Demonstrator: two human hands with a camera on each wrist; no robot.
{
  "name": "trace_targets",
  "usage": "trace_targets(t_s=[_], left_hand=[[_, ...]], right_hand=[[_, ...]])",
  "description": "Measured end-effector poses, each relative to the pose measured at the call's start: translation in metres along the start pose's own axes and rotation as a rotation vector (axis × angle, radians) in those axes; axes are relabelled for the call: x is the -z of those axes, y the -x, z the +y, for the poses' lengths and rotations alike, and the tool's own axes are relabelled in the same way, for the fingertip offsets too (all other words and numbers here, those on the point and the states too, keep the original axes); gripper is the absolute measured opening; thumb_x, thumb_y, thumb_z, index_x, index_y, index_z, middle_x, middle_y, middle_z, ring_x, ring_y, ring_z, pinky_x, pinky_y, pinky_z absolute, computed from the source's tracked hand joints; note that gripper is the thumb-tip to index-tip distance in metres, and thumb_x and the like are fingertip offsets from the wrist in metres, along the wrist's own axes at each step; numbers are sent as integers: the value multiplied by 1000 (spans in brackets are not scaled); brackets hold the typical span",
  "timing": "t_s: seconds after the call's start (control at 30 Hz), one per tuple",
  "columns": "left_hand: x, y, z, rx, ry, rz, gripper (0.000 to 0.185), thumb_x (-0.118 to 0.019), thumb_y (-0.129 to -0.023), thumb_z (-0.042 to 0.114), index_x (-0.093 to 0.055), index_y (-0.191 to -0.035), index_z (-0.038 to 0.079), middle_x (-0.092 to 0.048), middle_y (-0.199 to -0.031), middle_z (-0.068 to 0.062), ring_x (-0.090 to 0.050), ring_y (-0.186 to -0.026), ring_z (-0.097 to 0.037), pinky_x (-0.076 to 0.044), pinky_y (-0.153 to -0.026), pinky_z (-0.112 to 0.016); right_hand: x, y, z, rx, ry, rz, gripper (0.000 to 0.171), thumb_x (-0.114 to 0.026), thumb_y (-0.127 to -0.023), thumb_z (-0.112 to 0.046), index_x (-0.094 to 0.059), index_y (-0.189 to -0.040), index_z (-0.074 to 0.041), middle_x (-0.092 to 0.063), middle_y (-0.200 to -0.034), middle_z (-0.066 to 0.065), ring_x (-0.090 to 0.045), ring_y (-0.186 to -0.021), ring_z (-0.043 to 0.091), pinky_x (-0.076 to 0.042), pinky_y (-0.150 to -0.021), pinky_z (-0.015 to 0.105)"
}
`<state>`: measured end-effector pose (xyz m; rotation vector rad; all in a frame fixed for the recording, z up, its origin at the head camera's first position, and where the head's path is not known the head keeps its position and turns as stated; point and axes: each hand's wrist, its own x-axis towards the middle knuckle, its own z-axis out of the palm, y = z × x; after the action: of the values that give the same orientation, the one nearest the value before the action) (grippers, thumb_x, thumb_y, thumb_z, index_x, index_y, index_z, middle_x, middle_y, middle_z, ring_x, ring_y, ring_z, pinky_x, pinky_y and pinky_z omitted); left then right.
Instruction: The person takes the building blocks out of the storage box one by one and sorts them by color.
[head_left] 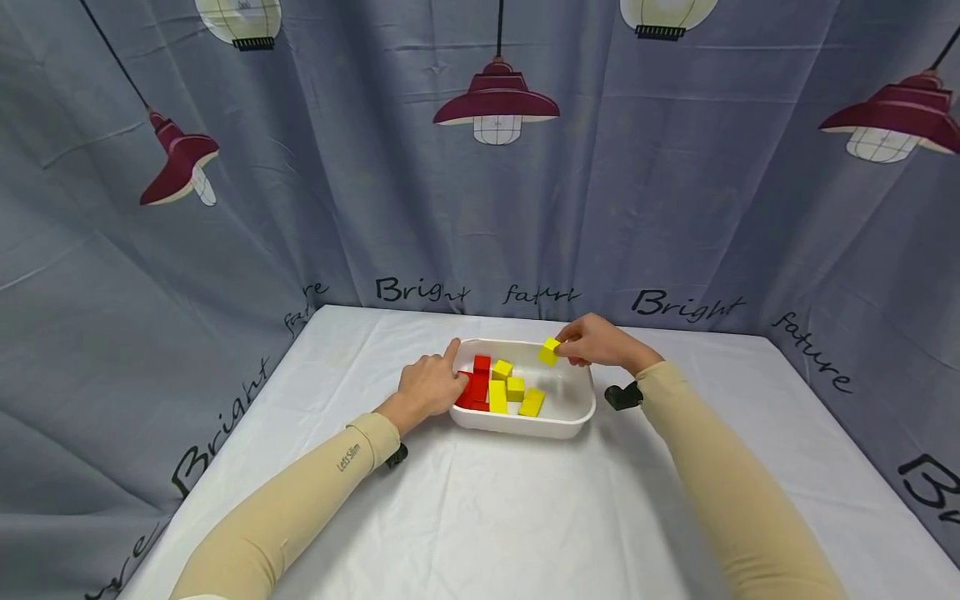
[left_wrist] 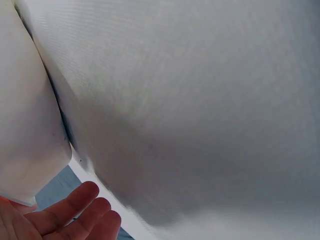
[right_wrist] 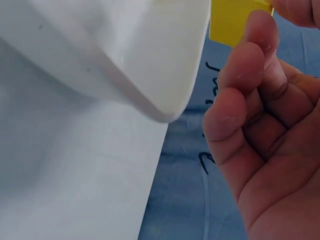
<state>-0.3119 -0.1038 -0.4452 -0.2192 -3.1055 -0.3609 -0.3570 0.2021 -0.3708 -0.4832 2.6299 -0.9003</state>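
Observation:
A white tub (head_left: pixel 525 425) with rounded corners holds several red blocks (head_left: pixel 480 387) at its left end and several yellow blocks (head_left: pixel 515 388) near the middle. My left hand (head_left: pixel 429 385) holds the tub's left end, thumb over the rim by the red blocks and index finger pointing along the rim. In the left wrist view, other fingers (left_wrist: pixel 80 210) show beside the tub's outer wall. Above the tub's back right part, my right hand (head_left: pixel 596 342) pinches a yellow cube (head_left: pixel 549 352) between thumb and fingertips. That cube is partly cut off in the right wrist view.
A white cloth covers the table (head_left: pixel 510 517) under the tub. Behind it hangs a grey-blue curtain (head_left: pixel 360 167) printed with lamps and lettering. Dark wrist devices (head_left: pixel 624 396) sit below both wrists, one close to the tub's right end.

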Motion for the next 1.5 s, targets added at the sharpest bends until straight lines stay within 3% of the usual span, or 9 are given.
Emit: trace_targets(t_s=[0.2, 0.73, 0.9, 1.23, 1.5], left_hand=[[0, -2, -1, 11, 3, -23, 71, -44, -95, 41, -24, -160, 21, -68, -117, -12, -65, -99, -26, -56, -77, -45], [0, -2, 1, 11, 15, -49, 71, -43, -96, 41, -22, -161, 21, -69, -117, -14, -66, -97, -27, -55, -76, -45], [-1, -1, 1, 24, 18, -62, 72, -43, -96, 41, -20, -162, 22, -68, -121, -13, -65, -101, -27, -55, -79, -46], [-1, 0, -1, 21, 30, -50, 71, -43, -96, 40, -21, -161, 22, -69, -116, -13, -64, -97, -28, -56, -75, -45], [0, -1, -2, 30, 33, -44, 71, -43, -95, 41, -22, -161, 23, -69, -118, -13, -65, -97, -27, -55, -74, -45]], right_hand=[[8, 8, 5, 3, 11, 22, 43, -67, -92, -26, -67, -123, 3, -68, -85, 15, -58, -70, 19, -51, -67, 28], [28, 29, 36, -33, 29, 104, 46, -64, -93, -23, -62, -127, 8, -69, -86, 13, -58, -70, 21, -51, -68, 31], [27, 32, 46, -70, 21, 136, 47, -62, -94, -24, -61, -129, 8, -69, -86, 11, -59, -70, 20, -51, -67, 31], [22, 32, 83, -148, -9, 149, 50, -61, -95, -27, -58, -131, 9, -68, -86, 19, -56, -67, 20, -50, -71, 31], [15, 28, 102, -191, 25, 128, 54, -60, -96, -28, -57, -133, 11, -66, -75, 10, -56, -67, 17, -47, -75, 30]])
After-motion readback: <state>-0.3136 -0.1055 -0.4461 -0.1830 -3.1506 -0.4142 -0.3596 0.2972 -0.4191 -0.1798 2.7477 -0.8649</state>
